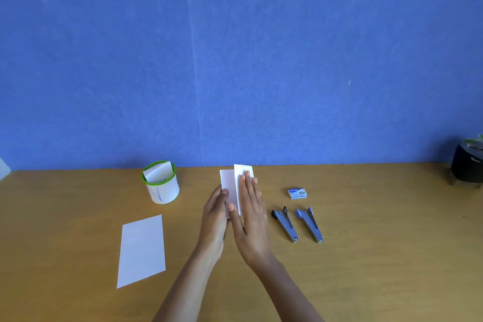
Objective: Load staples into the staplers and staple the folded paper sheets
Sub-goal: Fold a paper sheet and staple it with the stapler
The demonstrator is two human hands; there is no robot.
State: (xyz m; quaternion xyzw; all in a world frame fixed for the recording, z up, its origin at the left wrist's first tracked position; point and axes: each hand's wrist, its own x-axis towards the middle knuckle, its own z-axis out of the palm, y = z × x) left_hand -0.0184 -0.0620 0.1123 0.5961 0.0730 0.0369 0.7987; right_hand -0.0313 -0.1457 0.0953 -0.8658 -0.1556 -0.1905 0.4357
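Single head-worn view, looking forward and down, close over wooden table (pixel 366 282), blue wall (pixel 235 60) behind

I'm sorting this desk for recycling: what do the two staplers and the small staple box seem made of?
Black-tipped stapler and blue-tipped stapler: likely painted grey-blue metal, bare shiny metal at the near ends; tips look plastic. Staple box: probably printed cardboard, matte with crisp edges.
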